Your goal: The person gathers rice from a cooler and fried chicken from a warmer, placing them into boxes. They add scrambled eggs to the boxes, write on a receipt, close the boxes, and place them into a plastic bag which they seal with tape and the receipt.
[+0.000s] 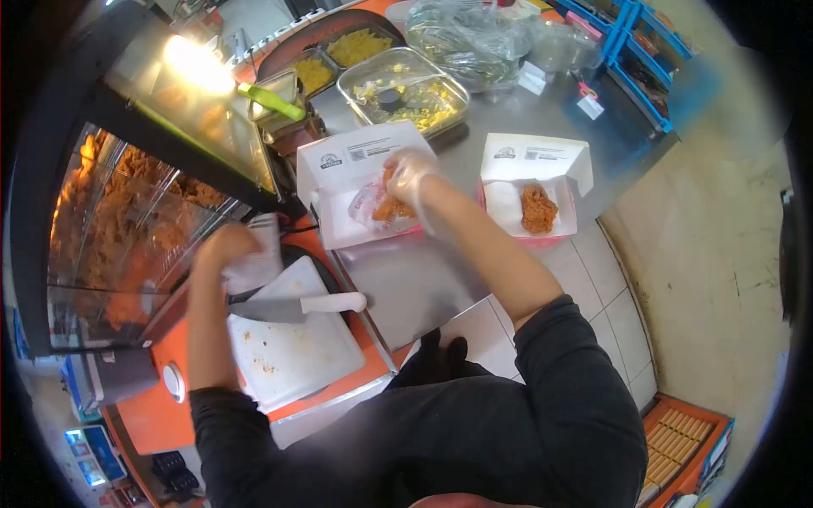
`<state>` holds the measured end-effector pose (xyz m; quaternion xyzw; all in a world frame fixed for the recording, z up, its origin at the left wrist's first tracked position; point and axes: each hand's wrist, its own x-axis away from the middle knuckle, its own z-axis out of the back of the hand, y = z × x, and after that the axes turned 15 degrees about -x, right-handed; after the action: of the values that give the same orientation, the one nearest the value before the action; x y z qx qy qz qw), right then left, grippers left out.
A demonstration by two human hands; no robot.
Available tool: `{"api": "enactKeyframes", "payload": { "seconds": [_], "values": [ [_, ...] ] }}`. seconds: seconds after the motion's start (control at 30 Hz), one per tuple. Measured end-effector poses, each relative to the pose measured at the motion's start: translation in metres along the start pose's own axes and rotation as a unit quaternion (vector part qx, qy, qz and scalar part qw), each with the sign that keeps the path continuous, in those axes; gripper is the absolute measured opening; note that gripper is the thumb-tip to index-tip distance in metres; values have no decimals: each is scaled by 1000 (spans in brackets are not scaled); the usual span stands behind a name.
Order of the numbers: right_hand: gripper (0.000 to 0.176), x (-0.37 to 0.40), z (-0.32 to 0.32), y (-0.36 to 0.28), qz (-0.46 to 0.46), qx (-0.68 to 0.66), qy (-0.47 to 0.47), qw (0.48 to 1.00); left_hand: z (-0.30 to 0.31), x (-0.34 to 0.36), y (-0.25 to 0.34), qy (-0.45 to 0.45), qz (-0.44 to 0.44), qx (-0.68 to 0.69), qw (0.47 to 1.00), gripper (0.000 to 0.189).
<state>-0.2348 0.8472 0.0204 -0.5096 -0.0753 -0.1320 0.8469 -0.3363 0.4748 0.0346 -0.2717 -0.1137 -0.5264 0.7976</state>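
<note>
My right hand (411, 179), in a clear plastic glove, is closed around a piece of fried chicken (391, 208) inside an open white takeaway box (343, 222). A printed paper wrapper (366, 203) lies in that box, beside the chicken. To the left, my bare left hand (229, 244) has its fingers curled on a whitish cloth (264, 254), next to the glass food warmer. Just below that hand, a knife (284, 309) with a white handle rests across a white cutting board (296, 356) dotted with crumbs.
Another open box (494, 222) on the right holds fried chicken (539, 210) and a white wrapped bundle (506, 201). The lit warmer (93, 317) full of chicken stands at left. Behind are a metal tray (461, 93) with yellow scraps, bagged greens (466, 46) and a blue rack (622, 51).
</note>
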Motion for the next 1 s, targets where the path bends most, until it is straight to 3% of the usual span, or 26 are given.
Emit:
{"api": "enactKeyframes", "payload": {
  "seconds": [0.03, 0.07, 0.13, 0.23, 0.33, 0.37, 0.47, 0.57, 0.67, 0.7, 0.8, 0.9, 1.0],
  "values": [
    [35, 5, -2, -15, -43, 195, -68, 977, 20, -26, 37, -88, 191, 200, 957, 30],
    [35, 1, -17, -8, -48, 170, -36, 984, 48, -44, 70, -83, 297, 357, 882, 35],
    [36, -14, -48, 19, -58, 119, 33, 991, 38, -86, 98, -48, 264, 299, 916, 37],
    [42, -26, -35, 21, 52, 94, -85, 991, 32, -112, 124, -7, 283, 223, 933, 38],
    [43, -31, -27, 37, 200, -33, -73, 976, 33, -104, 135, -6, 293, 265, 919, 38],
    [43, -34, -24, 44, 273, -14, -90, 958, 36, -98, 133, -2, 292, 285, 913, 39],
    [35, -39, -15, 50, 193, 23, 33, 980, 26, -93, 129, 14, 297, 306, 904, 41],
    [25, -12, 16, 24, 72, -46, 112, 990, 25, -93, 130, 20, 289, 312, 905, 42],
    [20, 24, -1, -10, -20, 129, -11, 991, 30, -92, 130, 18, 280, 311, 908, 42],
    [18, 34, -10, -16, -4, 197, -55, 979, 33, -91, 130, 19, 279, 311, 909, 42],
    [19, 24, -26, 26, 310, 151, 52, 937, 41, -90, 132, 13, 284, 313, 906, 38],
    [20, 7, -21, 48, 246, 306, -13, 920, 40, -94, 134, 13, 289, 296, 910, 36],
    [21, 27, -8, 53, 299, 282, 5, 911, 52, -93, 136, 5, 312, 294, 903, 34]
  ]
}}
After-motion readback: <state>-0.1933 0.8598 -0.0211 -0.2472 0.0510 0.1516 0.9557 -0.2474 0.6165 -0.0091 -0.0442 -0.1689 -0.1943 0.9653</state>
